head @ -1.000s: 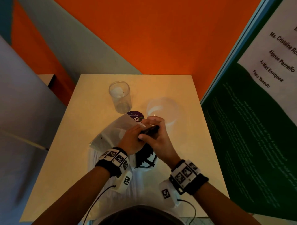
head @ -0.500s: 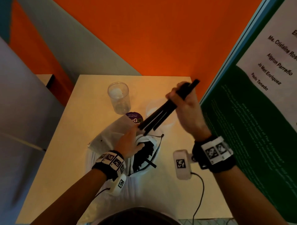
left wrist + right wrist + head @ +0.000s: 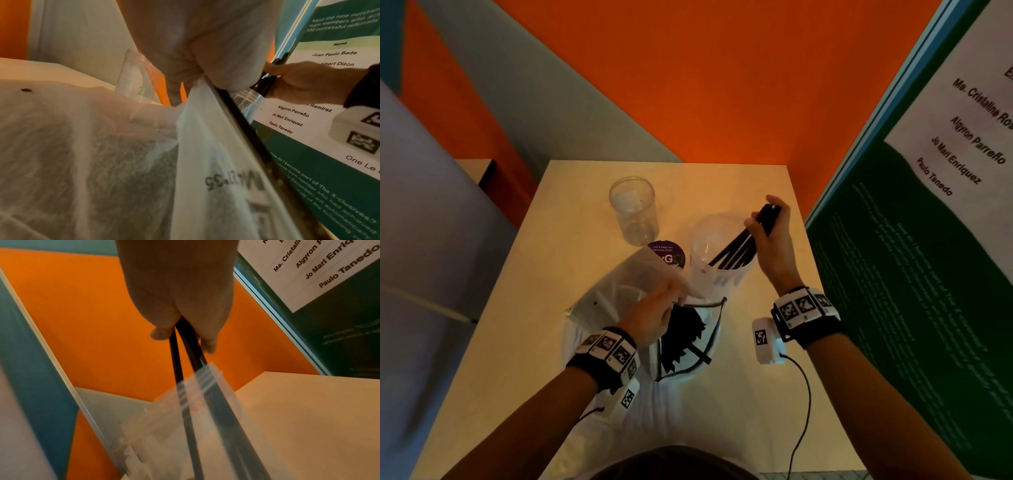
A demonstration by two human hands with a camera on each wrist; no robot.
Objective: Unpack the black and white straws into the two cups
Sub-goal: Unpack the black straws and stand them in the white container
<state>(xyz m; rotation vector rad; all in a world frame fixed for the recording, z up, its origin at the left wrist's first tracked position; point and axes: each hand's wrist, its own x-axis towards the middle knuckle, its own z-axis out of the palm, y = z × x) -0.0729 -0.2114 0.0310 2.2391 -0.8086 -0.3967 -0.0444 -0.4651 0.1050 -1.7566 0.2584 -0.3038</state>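
My right hand (image 3: 768, 222) grips a bundle of black straws (image 3: 736, 248) by its upper end; the lower ends reach down inside the nearer clear cup (image 3: 717, 257). In the right wrist view the same black straws (image 3: 186, 356) run from my fingers (image 3: 162, 334) into that cup (image 3: 205, 402). A second clear cup (image 3: 633, 209) stands farther back on the left. My left hand (image 3: 657, 315) pinches the rim of a white plastic bag (image 3: 688, 339) that holds more black straws. That bag (image 3: 216, 162) fills the left wrist view. No white straws show.
The cream table (image 3: 517, 308) has a round purple sticker (image 3: 667, 254) between the cups. A translucent packet (image 3: 616, 291) lies left of the bag. An orange wall stands behind, and a green poster panel (image 3: 911, 274) closes the right side.
My right hand pulled the black straws out of the bag, lifted them up to the right, then lowered their ends into the nearer cup. My left hand stayed on the bag.
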